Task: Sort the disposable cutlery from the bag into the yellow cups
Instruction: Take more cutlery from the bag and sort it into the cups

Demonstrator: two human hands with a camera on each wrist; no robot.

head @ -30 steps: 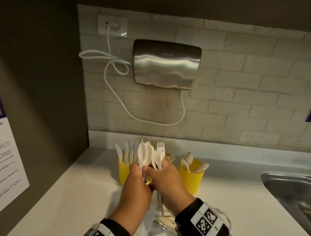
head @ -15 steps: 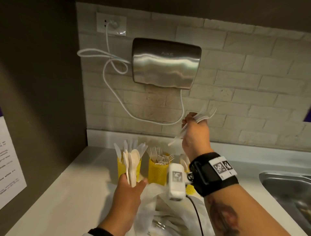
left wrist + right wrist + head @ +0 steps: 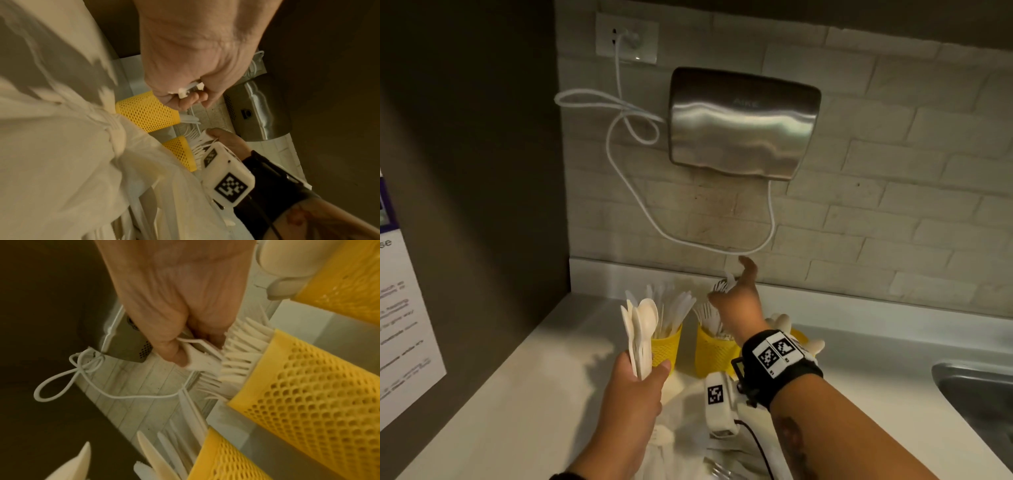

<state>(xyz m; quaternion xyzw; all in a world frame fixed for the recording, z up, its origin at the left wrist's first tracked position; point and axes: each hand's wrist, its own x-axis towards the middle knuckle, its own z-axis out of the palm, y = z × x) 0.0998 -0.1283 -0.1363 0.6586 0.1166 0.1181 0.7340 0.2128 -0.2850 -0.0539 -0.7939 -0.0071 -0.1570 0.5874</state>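
Note:
Three yellow mesh cups stand at the back of the counter. The left cup point(image 3: 667, 346) holds knives, the middle cup point(image 3: 714, 353) holds forks, and the right cup point(image 3: 800, 337), mostly hidden behind my wrist, holds spoons. My left hand point(image 3: 643, 371) grips a bunch of white spoons point(image 3: 642, 329) by their handles in front of the left cup. My right hand point(image 3: 729, 286) pinches a few white forks point(image 3: 202, 358) by their handles, tines down, just above the middle cup point(image 3: 308, 386). The white plastic bag point(image 3: 688, 445) lies on the counter beneath my arms, with more cutlery inside.
A steel hand dryer point(image 3: 743, 123) hangs on the brick wall above the cups, its white cable point(image 3: 626, 113) looping to a socket. A steel sink point(image 3: 979, 394) is at the right. A dark side wall with a poster point(image 3: 404, 308) closes the left.
My right hand has come down from high by the wall to just over the middle cup, carrying the forks. My left hand keeps the spoons and has hardly moved.

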